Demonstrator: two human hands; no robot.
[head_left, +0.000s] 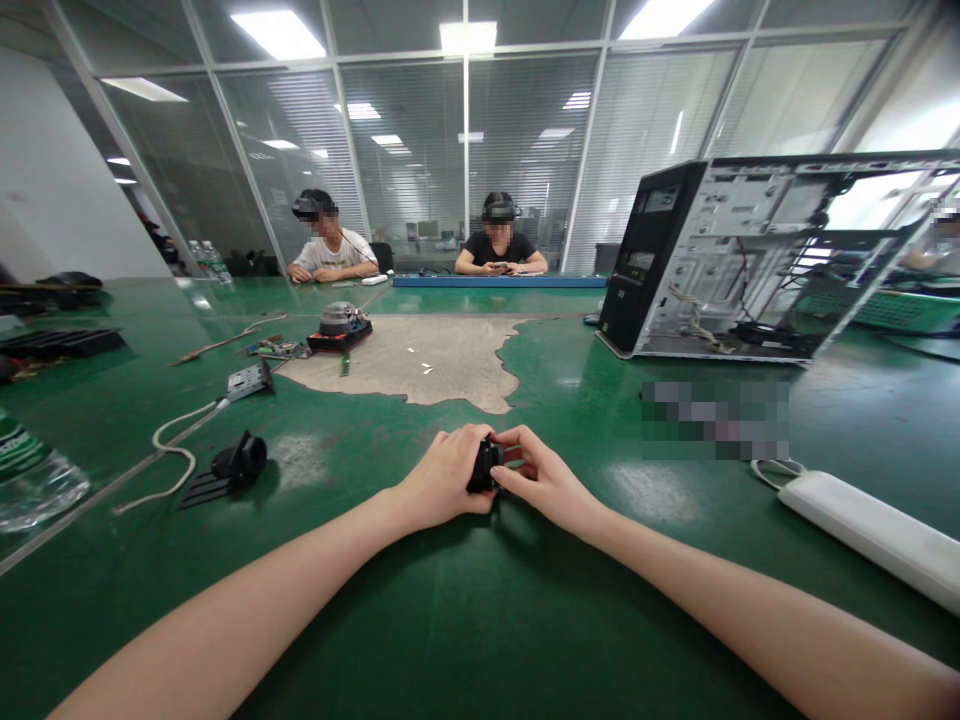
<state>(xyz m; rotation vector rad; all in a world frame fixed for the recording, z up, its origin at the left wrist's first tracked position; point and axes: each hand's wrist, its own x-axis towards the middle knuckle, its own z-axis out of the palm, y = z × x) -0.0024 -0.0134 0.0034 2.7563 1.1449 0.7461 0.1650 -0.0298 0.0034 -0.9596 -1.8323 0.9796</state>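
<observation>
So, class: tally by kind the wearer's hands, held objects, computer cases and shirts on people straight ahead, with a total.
Hands: 2 (left hand, right hand)
Held: 1 (black object)
Computer case: 1
Shirts: 2 (white shirt, black shirt)
Total: 6

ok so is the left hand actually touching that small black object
Touching: the head view shows the left hand closed around the small black object, skin meeting its side with no gap showing.
</observation>
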